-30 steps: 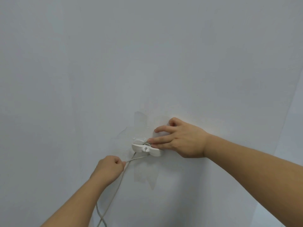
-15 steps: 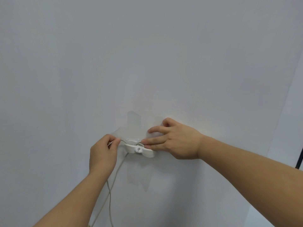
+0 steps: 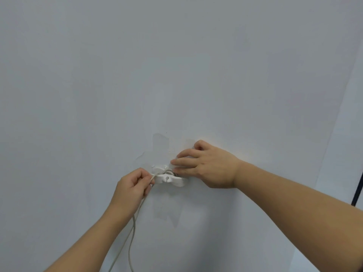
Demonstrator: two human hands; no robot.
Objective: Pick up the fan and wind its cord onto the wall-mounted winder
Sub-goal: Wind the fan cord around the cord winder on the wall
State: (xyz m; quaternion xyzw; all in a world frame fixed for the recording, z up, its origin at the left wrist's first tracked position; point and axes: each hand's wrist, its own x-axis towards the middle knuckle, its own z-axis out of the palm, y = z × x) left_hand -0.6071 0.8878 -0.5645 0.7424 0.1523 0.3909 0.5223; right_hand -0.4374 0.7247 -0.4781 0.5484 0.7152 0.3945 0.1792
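Nearest to the camera, the cord (image 3: 132,232) comes up from the bottom edge in two strands that form a slack loop, and it goes into the left hand (image 3: 133,185). This hand pinches the cord between thumb and curled fingers, just beside the left end of the winder (image 3: 169,178). The fan is not in view; I judge it is somewhere below, where the cord leaves the picture.

The winder is a small white piece fixed on the wall (image 3: 176,65), with some turns of cord already around its core. The right hand (image 3: 208,165) lies against the wall on its right. The fingers are nearly straight, and the fingertips press on the right side of the winder; it grips nothing.

The step in hand looks like one more turn. To do it well, the left hand should hold the cord lightly tight and lead it into the groove behind the front plate, not over the plate. The right fingers must hold the winder firm but stay out of the cord's path.

There is open wall above, left of and below the winder, with only flat pale tape (image 3: 160,143) patches around it. On the right, the hand and forearm block the circle. A dark rod (image 3: 358,191) shows at the far right edge, well apart.
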